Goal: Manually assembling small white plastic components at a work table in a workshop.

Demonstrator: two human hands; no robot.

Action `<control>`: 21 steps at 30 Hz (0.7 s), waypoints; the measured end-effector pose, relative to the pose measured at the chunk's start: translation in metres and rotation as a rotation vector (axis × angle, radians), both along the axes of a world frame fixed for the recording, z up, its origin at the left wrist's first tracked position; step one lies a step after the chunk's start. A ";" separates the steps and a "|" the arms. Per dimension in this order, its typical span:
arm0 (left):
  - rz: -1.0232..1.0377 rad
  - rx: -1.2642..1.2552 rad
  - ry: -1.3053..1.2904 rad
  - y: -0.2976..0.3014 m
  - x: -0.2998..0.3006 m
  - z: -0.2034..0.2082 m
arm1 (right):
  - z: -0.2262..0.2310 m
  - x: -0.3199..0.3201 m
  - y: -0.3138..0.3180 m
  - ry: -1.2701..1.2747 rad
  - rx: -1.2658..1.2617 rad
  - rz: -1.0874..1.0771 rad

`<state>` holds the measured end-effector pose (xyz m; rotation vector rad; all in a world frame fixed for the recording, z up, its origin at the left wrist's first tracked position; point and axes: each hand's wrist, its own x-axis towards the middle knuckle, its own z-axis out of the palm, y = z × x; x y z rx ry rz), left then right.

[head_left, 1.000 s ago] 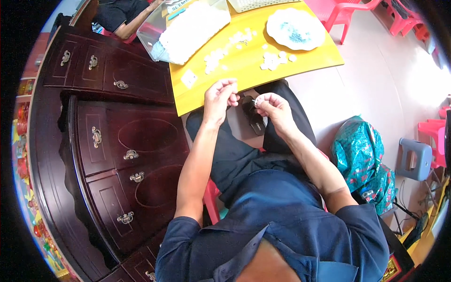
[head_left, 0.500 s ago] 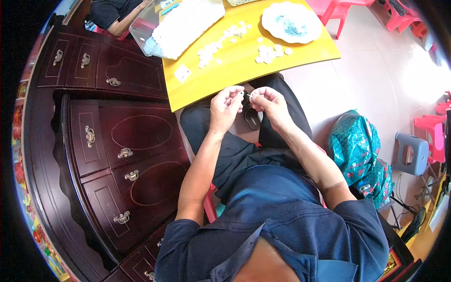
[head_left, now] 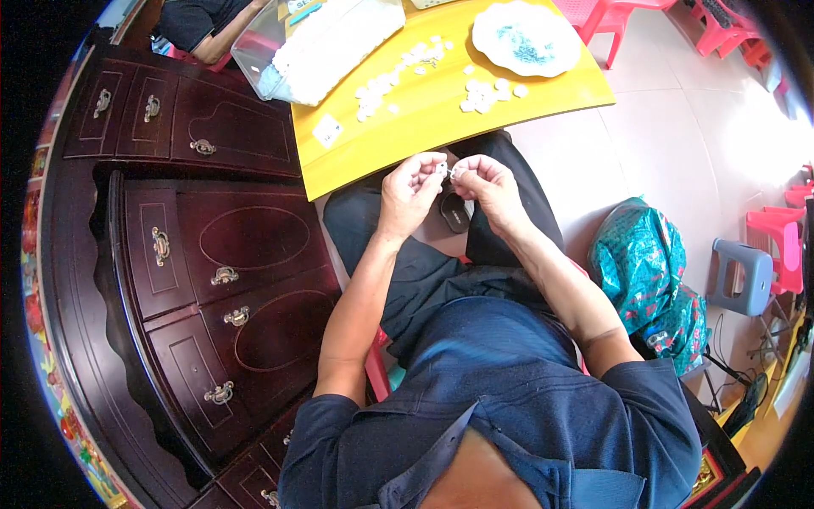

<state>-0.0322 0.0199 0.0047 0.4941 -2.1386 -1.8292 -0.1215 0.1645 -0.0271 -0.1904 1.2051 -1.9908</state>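
Left hand: The bare left hand (head_left: 405,197) is pinching a small whitish piece with a dark spot (head_left: 442,167), its fingers clamping on it.
Right hand: The bare right hand (head_left: 494,193) is facing it, thumb and fingers closing together on a tiny thin white piece (head_left: 454,173).
Between the hands: The two pieces are lying close together just beyond the near edge of the tabletop, above the lap; whether they are touching is too small to tell.
Tabletop: The yellow smooth tabletop (head_left: 398,136) is carrying everything in front of the hands.
Loose pieces: A long scatter of small white pieces (head_left: 373,92) is running across the middle, and a tighter cluster of small white pieces (head_left: 482,96) is lying to its right.
Card: A flat white square card (head_left: 326,131) is resting near the left edge.
Plate: A white plate with a scalloped rim (head_left: 560,61) is holding fine blue-green bits (head_left: 532,49) at the far right.
Box: A clear plastic box (head_left: 254,64) is standing at the far left, holding a large white heap (head_left: 343,47).
Co-worker: Another person's forearm (head_left: 225,38) is showing beyond the box.
Floor, right: A shiny green plastic bag (head_left: 640,246) is sitting near a grey-blue plastic stool (head_left: 740,276).
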 end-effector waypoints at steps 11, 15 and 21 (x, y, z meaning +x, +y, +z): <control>-0.060 -0.049 -0.011 -0.003 -0.001 -0.001 | -0.001 0.001 -0.001 0.008 0.001 0.000; -0.072 -0.077 -0.023 -0.006 -0.002 -0.001 | 0.001 0.001 -0.001 0.011 0.015 0.003; -0.103 -0.075 -0.017 -0.008 -0.002 0.005 | -0.001 0.000 0.002 0.049 0.029 0.034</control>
